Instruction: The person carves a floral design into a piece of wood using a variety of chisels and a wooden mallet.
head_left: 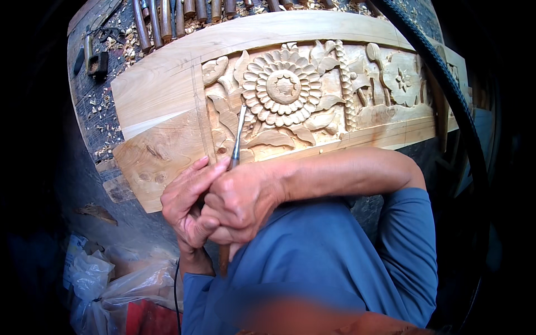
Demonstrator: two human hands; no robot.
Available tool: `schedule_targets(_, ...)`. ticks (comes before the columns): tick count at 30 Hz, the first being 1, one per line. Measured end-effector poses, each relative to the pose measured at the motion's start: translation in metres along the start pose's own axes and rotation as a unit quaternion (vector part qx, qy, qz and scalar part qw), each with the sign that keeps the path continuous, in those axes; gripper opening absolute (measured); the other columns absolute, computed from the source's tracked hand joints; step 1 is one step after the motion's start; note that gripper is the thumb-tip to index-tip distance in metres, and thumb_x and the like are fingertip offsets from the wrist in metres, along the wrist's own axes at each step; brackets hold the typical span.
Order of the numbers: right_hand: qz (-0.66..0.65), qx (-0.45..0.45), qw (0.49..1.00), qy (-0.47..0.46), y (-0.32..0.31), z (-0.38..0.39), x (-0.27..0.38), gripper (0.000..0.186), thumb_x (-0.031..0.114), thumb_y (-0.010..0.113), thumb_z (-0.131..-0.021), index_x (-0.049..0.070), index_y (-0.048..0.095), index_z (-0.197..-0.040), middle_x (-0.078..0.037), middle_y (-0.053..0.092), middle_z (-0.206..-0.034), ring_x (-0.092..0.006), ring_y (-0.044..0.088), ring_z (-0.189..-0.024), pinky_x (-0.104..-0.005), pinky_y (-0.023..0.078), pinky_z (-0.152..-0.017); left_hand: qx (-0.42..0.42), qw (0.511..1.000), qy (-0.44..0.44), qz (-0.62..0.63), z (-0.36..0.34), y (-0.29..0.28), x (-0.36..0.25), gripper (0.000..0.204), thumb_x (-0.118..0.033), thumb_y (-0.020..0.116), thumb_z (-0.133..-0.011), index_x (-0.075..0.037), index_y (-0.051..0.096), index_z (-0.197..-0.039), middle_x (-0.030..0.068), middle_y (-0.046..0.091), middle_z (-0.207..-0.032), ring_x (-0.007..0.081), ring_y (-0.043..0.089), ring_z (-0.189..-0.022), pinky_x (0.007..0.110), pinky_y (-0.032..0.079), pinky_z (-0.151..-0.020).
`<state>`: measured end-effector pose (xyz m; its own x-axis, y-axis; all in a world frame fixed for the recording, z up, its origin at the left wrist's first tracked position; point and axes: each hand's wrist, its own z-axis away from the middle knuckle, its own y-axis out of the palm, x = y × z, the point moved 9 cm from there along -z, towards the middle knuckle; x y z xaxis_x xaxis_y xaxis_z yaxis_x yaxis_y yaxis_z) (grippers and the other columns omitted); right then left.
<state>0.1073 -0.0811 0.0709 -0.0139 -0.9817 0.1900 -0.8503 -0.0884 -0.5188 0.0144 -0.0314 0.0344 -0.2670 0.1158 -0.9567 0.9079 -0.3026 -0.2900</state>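
Observation:
A long pale wooden panel (162,89) lies across the workbench, carved in relief with a large sunflower (282,86), leaves and a smaller flower (403,78). My right hand (245,198) is closed round a carving chisel (238,137) whose wooden handle shows below the fist. Its thin steel blade points up to the leaves at the lower left of the sunflower. My left hand (187,201) wraps against the right hand, fingers pressed on the blade near the handle. Both sleeves are blue.
A row of wooden-handled chisels (167,19) lies behind the panel among wood shavings (106,106). A black hose (446,84) curves down the right side. Crumpled plastic bags (111,285) sit at the lower left. A small dark block (99,62) rests at the bench's left.

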Motion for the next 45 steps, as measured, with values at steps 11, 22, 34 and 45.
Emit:
schedule_targets(11, -0.058, -0.012, 0.998, 0.030, -0.005, -0.008, 0.004, 0.034, 0.033, 0.065, -0.087, 0.011, 0.047, -0.069, -0.001, 0.042, -0.064, -0.0137, 0.046, -0.049, -0.0324, 0.033, -0.045, -0.044, 0.995, 0.069, 0.051, 0.009, -0.005, 0.008, 0.115, -0.101, 0.046, -0.075, 0.005, 0.079, -0.107, 0.0231, 0.080, -0.099, 0.0361, 0.080, -0.097, 0.054, 0.056, -0.101)
schedule_targets(22, -0.097, -0.044, 0.994, 0.032, -0.012, -0.009, 0.003, 0.049, 0.049, 0.063, -0.096, 0.012, 0.045, -0.069, -0.001, 0.043, -0.064, -0.0135, 0.046, -0.048, -0.0329, 0.032, -0.045, -0.054, 0.990, 0.109, 0.074, 0.012, -0.003, 0.006, 0.117, -0.104, 0.046, -0.069, 0.002, 0.080, -0.107, 0.0209, 0.081, -0.097, 0.0350, 0.080, -0.095, 0.054, 0.057, -0.099)
schedule_targets(34, -0.037, -0.036, 0.998, 0.018, -0.002, -0.006, 0.001, 0.029, 0.021, 0.066, -0.075, 0.012, 0.040, -0.065, 0.000, 0.040, -0.060, -0.0129, 0.045, -0.048, -0.0326, 0.030, -0.043, -0.032, 0.998, 0.006, 0.050, 0.012, -0.005, 0.004, 0.084, -0.074, 0.064, -0.089, 0.006, 0.077, -0.113, 0.0242, 0.078, -0.106, 0.0384, 0.076, -0.107, 0.052, 0.053, -0.106)
schedule_targets(45, 0.041, 0.028, 0.998, -0.034, 0.009, 0.004, 0.007, 0.027, 0.025, 0.067, -0.077, 0.010, 0.048, -0.066, -0.001, 0.041, -0.059, -0.0153, 0.046, -0.050, -0.0346, 0.035, -0.047, 0.030, 0.997, 0.055, 0.035, -0.002, -0.005, 0.002, 0.070, -0.054, 0.066, -0.091, 0.010, 0.075, -0.118, 0.0275, 0.078, -0.108, 0.0413, 0.076, -0.107, 0.053, 0.054, -0.104)
